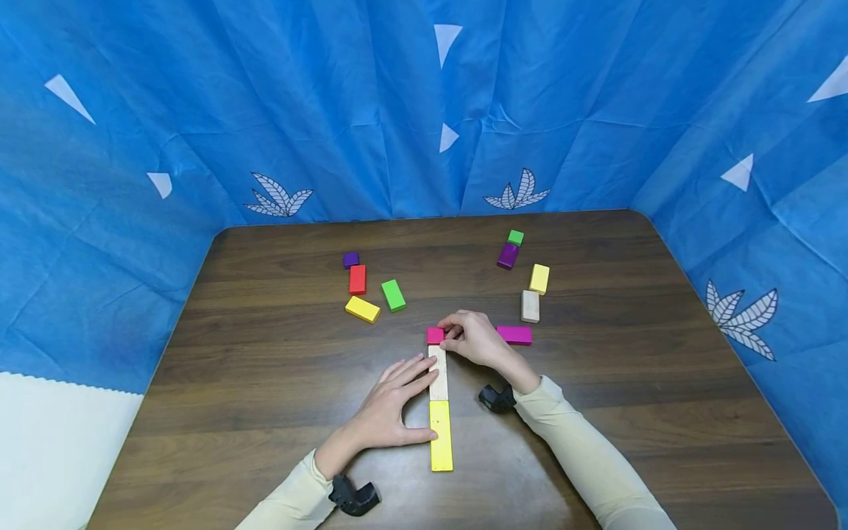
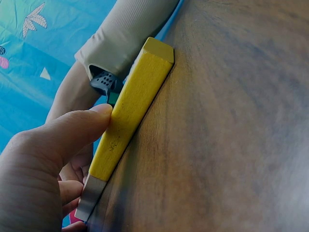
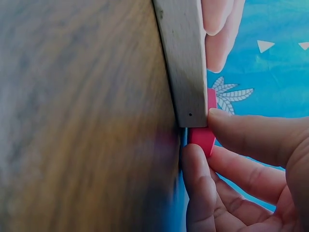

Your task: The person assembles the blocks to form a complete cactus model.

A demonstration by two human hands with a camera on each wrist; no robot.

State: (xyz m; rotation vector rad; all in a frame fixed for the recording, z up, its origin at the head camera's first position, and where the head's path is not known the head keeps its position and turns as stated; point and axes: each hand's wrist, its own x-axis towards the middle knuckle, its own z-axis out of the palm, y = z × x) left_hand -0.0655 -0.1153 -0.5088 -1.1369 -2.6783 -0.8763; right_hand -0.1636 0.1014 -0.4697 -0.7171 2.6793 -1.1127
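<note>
Three blocks stand end to end in a line on the table: a long yellow block [image 1: 442, 449] nearest me, a pale wooden block [image 1: 439, 383] beyond it, and a small pinkish-red block [image 1: 433, 336] at the far end. My left hand [image 1: 391, 408] lies along the line's left side with fingers spread, its thumb touching the yellow block [image 2: 130, 111] and its fingertips at the pale one. With curled fingers, my right hand [image 1: 480, 340] pinches the pinkish-red block [image 3: 202, 139]; the thumb is at the pale block's corner.
Left of the line's far end lie a purple cube [image 1: 350, 260], a red block [image 1: 358, 280], a yellow block [image 1: 362, 309] and a green block [image 1: 394, 295]. On the right are a magenta block [image 1: 517, 335], a pale block [image 1: 530, 306], and several others. Blue cloth [image 1: 411, 177] hangs behind.
</note>
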